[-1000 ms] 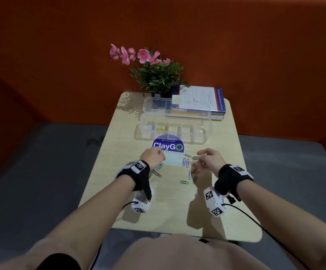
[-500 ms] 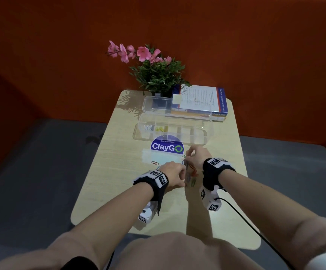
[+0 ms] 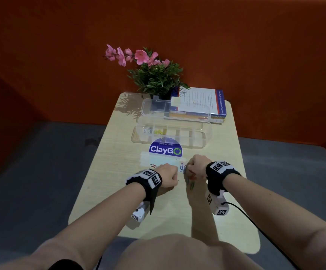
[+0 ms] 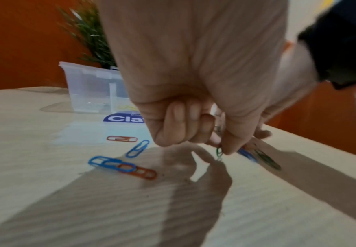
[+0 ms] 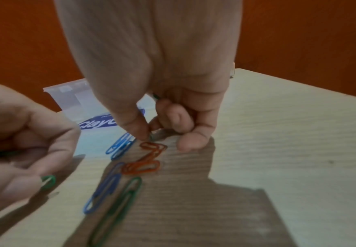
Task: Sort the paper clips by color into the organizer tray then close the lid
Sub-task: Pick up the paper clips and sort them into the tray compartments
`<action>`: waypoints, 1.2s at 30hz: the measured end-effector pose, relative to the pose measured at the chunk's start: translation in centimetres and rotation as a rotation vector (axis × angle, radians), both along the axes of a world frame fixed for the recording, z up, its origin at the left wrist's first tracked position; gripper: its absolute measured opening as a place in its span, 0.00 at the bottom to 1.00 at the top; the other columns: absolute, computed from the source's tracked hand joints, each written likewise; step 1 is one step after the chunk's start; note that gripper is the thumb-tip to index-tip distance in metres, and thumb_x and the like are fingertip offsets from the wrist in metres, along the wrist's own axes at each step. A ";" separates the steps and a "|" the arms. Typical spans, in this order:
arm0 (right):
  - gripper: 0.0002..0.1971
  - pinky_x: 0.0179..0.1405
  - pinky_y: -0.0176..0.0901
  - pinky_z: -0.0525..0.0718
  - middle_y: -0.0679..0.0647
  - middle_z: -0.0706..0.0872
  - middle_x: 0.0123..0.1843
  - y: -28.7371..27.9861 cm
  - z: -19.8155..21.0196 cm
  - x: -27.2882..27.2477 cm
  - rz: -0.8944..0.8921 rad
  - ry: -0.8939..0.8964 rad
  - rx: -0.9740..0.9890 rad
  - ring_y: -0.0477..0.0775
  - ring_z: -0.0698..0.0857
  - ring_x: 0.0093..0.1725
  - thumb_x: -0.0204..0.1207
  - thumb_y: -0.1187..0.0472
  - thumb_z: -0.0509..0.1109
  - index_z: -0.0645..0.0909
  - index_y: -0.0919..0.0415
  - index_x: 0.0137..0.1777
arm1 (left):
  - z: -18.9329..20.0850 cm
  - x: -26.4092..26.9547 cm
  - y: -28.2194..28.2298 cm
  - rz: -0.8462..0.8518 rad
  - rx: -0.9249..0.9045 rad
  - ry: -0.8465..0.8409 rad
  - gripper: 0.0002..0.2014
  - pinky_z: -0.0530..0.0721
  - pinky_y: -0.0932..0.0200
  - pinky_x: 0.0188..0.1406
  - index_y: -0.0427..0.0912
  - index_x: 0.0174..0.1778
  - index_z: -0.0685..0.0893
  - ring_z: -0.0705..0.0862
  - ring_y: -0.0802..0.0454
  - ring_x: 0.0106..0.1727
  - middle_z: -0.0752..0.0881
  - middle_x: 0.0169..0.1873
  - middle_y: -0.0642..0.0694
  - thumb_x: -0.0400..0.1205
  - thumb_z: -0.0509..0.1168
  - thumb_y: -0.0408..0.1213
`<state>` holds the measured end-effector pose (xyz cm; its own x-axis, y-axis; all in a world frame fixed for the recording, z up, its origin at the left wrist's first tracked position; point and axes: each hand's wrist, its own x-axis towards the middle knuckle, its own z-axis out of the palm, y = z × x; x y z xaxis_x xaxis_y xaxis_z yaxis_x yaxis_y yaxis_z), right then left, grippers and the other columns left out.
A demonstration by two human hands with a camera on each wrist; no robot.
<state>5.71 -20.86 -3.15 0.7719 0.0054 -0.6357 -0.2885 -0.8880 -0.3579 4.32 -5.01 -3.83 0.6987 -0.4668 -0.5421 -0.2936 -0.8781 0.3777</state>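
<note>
Clips lie loose on the table [image 3: 103,184] before the tray [image 3: 171,136] — blue, red and green ones between the hands. Left hand [image 4: 193,83] pinches a green clip [image 4: 219,152] at thumb and fingertip. Right hand [image 5: 151,66] curls down onto the pile, thumb and forefinger pressed together on a clip — its colour unclear. Lid [image 3: 174,109] stands open.

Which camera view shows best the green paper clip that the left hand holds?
The right wrist view: the green paper clip sticks out clearly from the left hand. The left wrist view shows it small and blurred. In the head view the hand hides it.
</note>
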 end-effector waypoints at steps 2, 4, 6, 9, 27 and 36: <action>0.13 0.32 0.45 0.77 0.63 0.82 0.43 -0.4 0.4 -0.4 -0.144 -0.002 0.106 0.62 0.80 0.41 0.77 0.58 0.58 0.79 0.68 0.47 | 0.2 0.4 0.3 0.106 -0.041 0.014 0.09 0.81 0.49 0.57 0.39 0.52 0.81 0.83 0.42 0.56 0.86 0.55 0.40 0.81 0.62 0.40; 0.08 0.26 0.41 0.70 0.59 0.73 0.34 -0.9 0.5 -0.9 -0.435 -0.007 0.394 0.59 0.73 0.32 0.75 0.62 0.58 0.72 0.63 0.37 | 0.3 0.8 0.5 0.227 -0.111 0.026 0.07 0.80 0.49 0.58 0.42 0.47 0.78 0.82 0.44 0.53 0.84 0.52 0.42 0.81 0.61 0.42; 0.12 0.24 0.40 0.63 0.58 0.67 0.28 -1.4 0.5 -1.8 -0.716 -0.011 0.682 0.54 0.64 0.25 0.73 0.68 0.56 0.67 0.63 0.28 | 0.4 1.1 0.4 0.358 -0.205 0.055 0.06 0.78 0.53 0.52 0.43 0.46 0.76 0.79 0.48 0.48 0.81 0.46 0.46 0.82 0.60 0.42; 0.12 0.18 0.40 0.69 0.60 0.69 0.28 -1.7 0.9 -3.6 -0.918 0.044 0.936 0.54 0.67 0.21 0.72 0.72 0.53 0.67 0.63 0.28 | 1.2 1.4 -0.1 0.680 -0.503 0.238 0.05 0.69 0.58 0.32 0.42 0.40 0.74 0.72 0.51 0.32 0.75 0.33 0.47 0.82 0.58 0.35; 0.16 0.42 0.42 0.78 0.60 0.90 0.50 0.0 -0.6 -7.1 -0.225 -0.127 0.018 0.59 0.84 0.46 0.70 0.51 0.72 0.85 0.65 0.48 | 2.9 2.0 1.2 0.829 -0.670 0.464 0.07 0.89 0.62 0.34 0.34 0.45 0.81 0.84 0.49 0.31 0.81 0.33 0.39 0.84 0.58 0.26; 0.14 0.37 0.44 0.86 0.63 0.86 0.55 0.2 0.4 -6.5 -0.153 0.016 -0.051 0.62 0.85 0.48 0.78 0.58 0.61 0.80 0.66 0.55 | 6.4 7.5 -0.5 0.995 -0.724 0.335 0.15 0.86 0.53 0.49 0.22 0.64 0.79 0.84 0.44 0.43 0.82 0.37 0.37 0.86 0.52 0.24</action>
